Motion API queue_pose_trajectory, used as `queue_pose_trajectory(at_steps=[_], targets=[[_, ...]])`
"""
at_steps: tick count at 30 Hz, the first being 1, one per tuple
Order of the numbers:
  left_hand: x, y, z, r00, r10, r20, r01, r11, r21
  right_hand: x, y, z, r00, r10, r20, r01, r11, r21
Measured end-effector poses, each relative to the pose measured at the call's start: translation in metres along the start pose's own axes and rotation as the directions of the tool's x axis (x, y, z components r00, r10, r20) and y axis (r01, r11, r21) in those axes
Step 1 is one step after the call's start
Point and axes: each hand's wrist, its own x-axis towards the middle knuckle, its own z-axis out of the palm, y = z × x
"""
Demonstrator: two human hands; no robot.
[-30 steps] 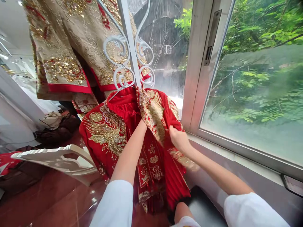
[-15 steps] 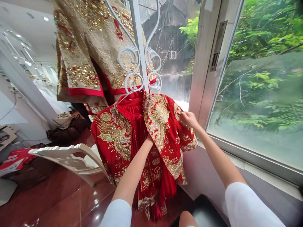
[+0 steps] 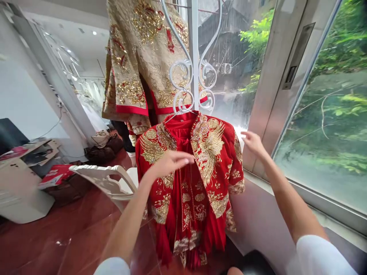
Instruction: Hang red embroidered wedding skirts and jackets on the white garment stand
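A red jacket with gold embroidery (image 3: 197, 172) hangs on a hanger from a white scrolled metal stand (image 3: 193, 72). My left hand (image 3: 169, 162) is in front of the jacket's chest, fingers stretched out and apart, holding nothing. My right hand (image 3: 252, 143) is just right of the jacket's shoulder, fingers open, touching or barely off the sleeve. Above, a gold and red embroidered garment (image 3: 137, 61) hangs from the same stand.
A white chair (image 3: 106, 181) stands left of the jacket on a glossy red-brown floor (image 3: 71, 236). A window frame (image 3: 266, 95) and sill run along the right. Dark bags (image 3: 103, 152) and a white box (image 3: 20, 183) with papers lie at the left.
My left hand came out from inside the jacket's front and now hovers open before it. My right hand let go of the sleeve edge. The jacket's front now hangs closed and flat.
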Motion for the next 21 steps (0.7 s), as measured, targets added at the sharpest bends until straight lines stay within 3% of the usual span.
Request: queue_pose_trajectory(at_steps=[1, 2, 3, 4, 5, 7, 8, 10, 12, 14, 16, 18, 21], targets=[[-0.004, 0.003, -0.023, 0.962, 0.065, -0.264, -0.047, 0.996, 0.074, 0.013, -0.016, -0.002, 0.998, -0.043, -0.05, 0.043, 0.999, 0.001], [-0.005, 0.003, -0.044, 0.891, 0.111, -0.441, -0.028, 0.981, 0.19, 0.025, -0.033, -0.001, 0.994, -0.106, -0.036, 0.107, 0.994, 0.024], [-0.001, 0.0, -0.062, 0.848, 0.139, -0.512, 0.02, 0.956, 0.293, 0.035, -0.05, 0.002, 0.982, -0.19, 0.009, 0.19, 0.981, 0.041], [0.004, -0.007, -0.074, 0.835, 0.149, -0.53, 0.067, 0.928, 0.367, 0.044, -0.066, 0.008, 0.958, -0.279, 0.066, 0.277, 0.96, 0.037], [0.011, -0.015, -0.082, 0.85, 0.138, -0.509, 0.1, 0.906, 0.412, 0.051, -0.08, 0.016, 0.929, -0.348, 0.126, 0.349, 0.937, 0.012], [0.025, -0.036, -0.084, 0.864, 0.109, -0.492, 0.135, 0.89, 0.435, 0.059, -0.098, 0.032, 0.888, -0.411, 0.207, 0.431, 0.9, -0.063], [0.032, -0.045, -0.081, 0.849, 0.099, -0.52, 0.157, 0.891, 0.426, 0.062, -0.102, 0.039, 0.887, -0.406, 0.221, 0.434, 0.896, -0.093], [0.043, -0.06, -0.075, 0.778, 0.072, -0.624, 0.235, 0.887, 0.396, 0.065, -0.103, 0.046, 0.911, -0.355, 0.207, 0.382, 0.918, -0.106], [0.051, -0.067, -0.075, 0.727, 0.01, -0.687, 0.316, 0.883, 0.346, 0.069, -0.1, 0.045, 0.939, -0.286, 0.192, 0.302, 0.951, -0.063], [0.059, -0.069, -0.083, 0.735, -0.07, -0.674, 0.344, 0.895, 0.282, 0.077, -0.097, 0.037, 0.948, -0.213, 0.237, 0.214, 0.977, 0.019], [0.067, -0.067, -0.097, 0.782, -0.121, -0.611, 0.319, 0.92, 0.227, 0.086, -0.095, 0.028, 0.929, -0.125, 0.348, 0.091, 0.989, 0.114], [0.075, -0.063, -0.11, 0.841, -0.154, -0.518, 0.291, 0.937, 0.194, 0.095, -0.093, 0.022, 0.869, -0.024, 0.494, -0.08, 0.979, 0.187], [0.09, -0.054, -0.118, 0.899, -0.174, -0.401, 0.249, 0.958, 0.143, 0.102, -0.083, 0.021, 0.736, 0.084, 0.672, -0.308, 0.925, 0.222]])
